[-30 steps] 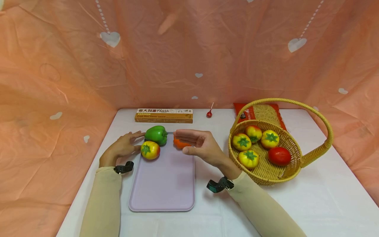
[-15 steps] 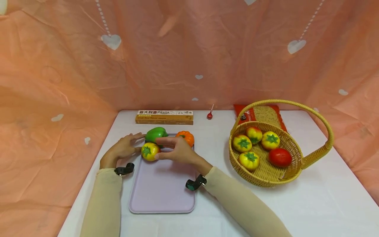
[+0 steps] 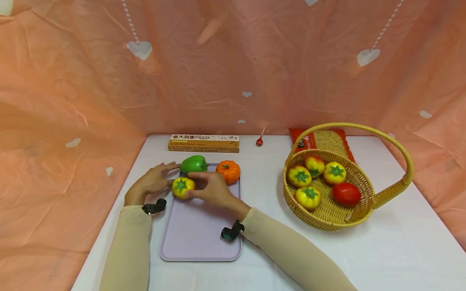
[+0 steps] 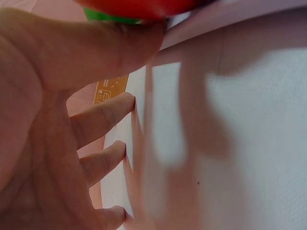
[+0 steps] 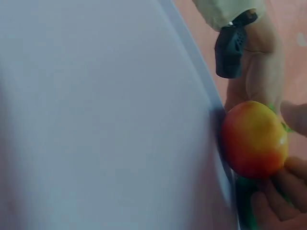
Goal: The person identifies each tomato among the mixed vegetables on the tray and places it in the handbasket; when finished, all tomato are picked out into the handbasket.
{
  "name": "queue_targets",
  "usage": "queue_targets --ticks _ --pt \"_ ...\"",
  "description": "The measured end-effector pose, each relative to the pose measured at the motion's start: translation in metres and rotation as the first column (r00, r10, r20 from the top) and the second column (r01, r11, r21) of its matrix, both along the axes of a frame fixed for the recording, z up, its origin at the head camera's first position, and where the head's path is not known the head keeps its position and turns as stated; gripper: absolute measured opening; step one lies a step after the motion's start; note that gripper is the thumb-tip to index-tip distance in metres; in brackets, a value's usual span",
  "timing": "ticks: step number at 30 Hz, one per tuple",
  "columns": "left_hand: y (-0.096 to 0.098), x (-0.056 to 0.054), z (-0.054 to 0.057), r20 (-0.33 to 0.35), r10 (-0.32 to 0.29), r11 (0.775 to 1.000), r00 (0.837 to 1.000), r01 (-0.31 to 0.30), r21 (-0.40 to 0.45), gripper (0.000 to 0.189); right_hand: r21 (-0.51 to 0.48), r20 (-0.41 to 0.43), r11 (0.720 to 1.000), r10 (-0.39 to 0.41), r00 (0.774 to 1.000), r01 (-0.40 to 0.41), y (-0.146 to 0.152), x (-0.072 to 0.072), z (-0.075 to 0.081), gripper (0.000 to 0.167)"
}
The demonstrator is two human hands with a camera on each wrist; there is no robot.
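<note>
A lilac tray (image 3: 202,238) holds a green bell pepper (image 3: 193,165), a yellow-and-red tomato (image 3: 181,187) with a green leafy top, and a small orange pumpkin (image 3: 229,172). My right hand (image 3: 214,190) reaches over the tray and holds the tomato, thumb on the near side and fingers on the far side. At the tray's left edge my left hand (image 3: 151,182) has its fingers spread. Its thumb (image 4: 110,55) lies against the underside of the tomato in the left wrist view. The left fingertips end at the pepper's left side; contact there is unclear.
A wicker basket (image 3: 327,223) with a tall handle stands on the right, holding several yellow tomatoes and a red one (image 3: 346,194). Behind it lies a red pasta bag (image 3: 331,141). A pasta box (image 3: 204,144) and a lollipop (image 3: 259,141) sit at the back.
My right hand has come left from above the pumpkin to the tomato, uncovering the pumpkin. The tomato has shifted slightly left and turned. My left hand has stayed in place.
</note>
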State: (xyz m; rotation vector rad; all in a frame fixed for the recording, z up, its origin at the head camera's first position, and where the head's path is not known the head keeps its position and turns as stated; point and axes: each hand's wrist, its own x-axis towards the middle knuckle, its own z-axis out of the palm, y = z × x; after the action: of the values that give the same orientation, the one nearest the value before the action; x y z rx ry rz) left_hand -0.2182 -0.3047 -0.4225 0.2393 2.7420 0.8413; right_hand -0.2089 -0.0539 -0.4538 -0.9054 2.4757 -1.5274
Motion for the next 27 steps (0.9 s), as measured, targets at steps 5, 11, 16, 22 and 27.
queue_targets --ticks 5,11,16,22,27 --pt "0.0 0.001 0.0 -0.007 0.011 1.0 1.0 -0.011 0.011 0.067 0.022 0.024 1.0 -0.002 1.0 0.001 -0.005 0.002 -0.003 0.057" --pt "-0.001 0.001 0.001 0.015 0.024 1.0 1.0 -0.024 0.001 0.067 -0.013 0.054 1.0 0.028 0.998 -0.027 -0.005 0.003 -0.005 0.053" --pt "0.0 0.0 0.001 0.032 0.013 1.0 0.999 -0.012 -0.015 0.067 -0.049 0.128 0.998 0.049 0.991 -0.043 0.004 0.008 -0.002 0.05" --pt "-0.001 0.0 0.001 0.016 0.015 1.0 1.0 -0.015 0.011 0.07 -0.126 0.205 0.987 0.122 0.971 -0.097 0.033 0.021 0.011 0.051" --pt "-0.001 -0.001 0.0 -0.002 0.008 1.0 1.0 -0.008 0.026 0.071 -0.195 0.27 0.969 0.204 0.941 -0.154 0.076 0.036 0.021 0.051"
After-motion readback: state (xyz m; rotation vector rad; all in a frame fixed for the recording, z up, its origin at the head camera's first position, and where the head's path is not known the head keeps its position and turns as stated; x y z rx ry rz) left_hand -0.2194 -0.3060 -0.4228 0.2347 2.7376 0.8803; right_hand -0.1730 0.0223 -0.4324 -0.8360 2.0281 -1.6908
